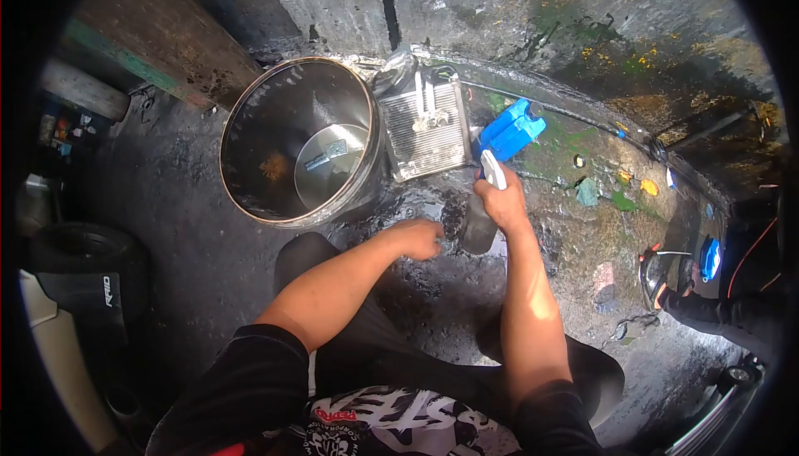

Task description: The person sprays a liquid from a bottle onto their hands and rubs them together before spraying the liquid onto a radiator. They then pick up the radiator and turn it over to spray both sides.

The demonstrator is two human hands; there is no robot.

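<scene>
My right hand (503, 202) is wrapped round a dark spray bottle (478, 230) with a white trigger head, held upright over the wet ground. To its left, my left hand (416, 238) hovers with curled fingers; whatever they might hold is hidden. Beyond my hands, a finned metal radiator core (429, 152) with two pale pipes leans near the wall. A blue plastic jug (512, 127) lies just past the spray bottle, on the right of the core. Left of the core is a big dark drum (379, 148), with a little liquid and a floating label-like scrap at its bottom.
A stained concrete wall (499, 7) runs along the back, with a thick rusty post (166, 32) at the left. A tyre (87, 256) and car parts are at far left. Litter, including a yellow scrap (649, 187), lies on the right. Another person's leg (707, 310) shows there.
</scene>
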